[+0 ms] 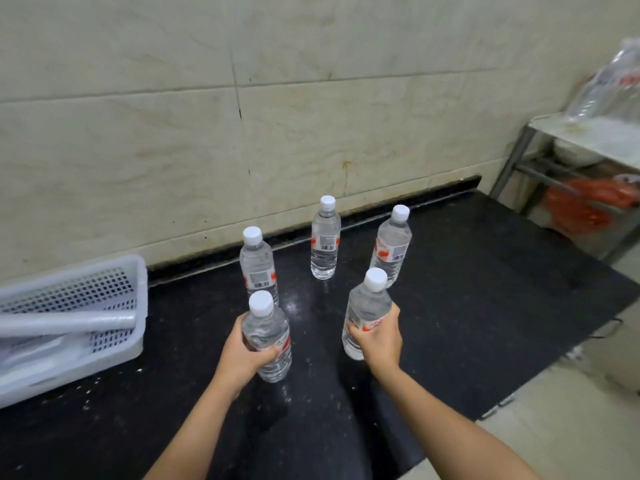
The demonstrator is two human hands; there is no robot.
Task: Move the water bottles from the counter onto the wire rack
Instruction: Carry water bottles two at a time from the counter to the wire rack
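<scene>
Several clear water bottles with white caps and red-and-white labels stand upright on the black counter (485, 306). My left hand (242, 355) grips the near-left bottle (268, 327) around its middle. My right hand (381, 337) grips the near-right bottle (367, 306) the same way. Behind them stand three free bottles: a left one (258, 265), a middle one by the wall (325, 237) and a right one (393, 244). The metal rack (519, 157) is at the far right, beyond the counter's end.
A white perforated plastic basket (138, 306) holding rolled plastic sits on the counter's left. The rack's top shelf carries a plastic-wrapped bundle (609, 84); an orange bag (585, 206) lies on a lower shelf. A tiled wall runs behind the counter. Pale floor shows at the right.
</scene>
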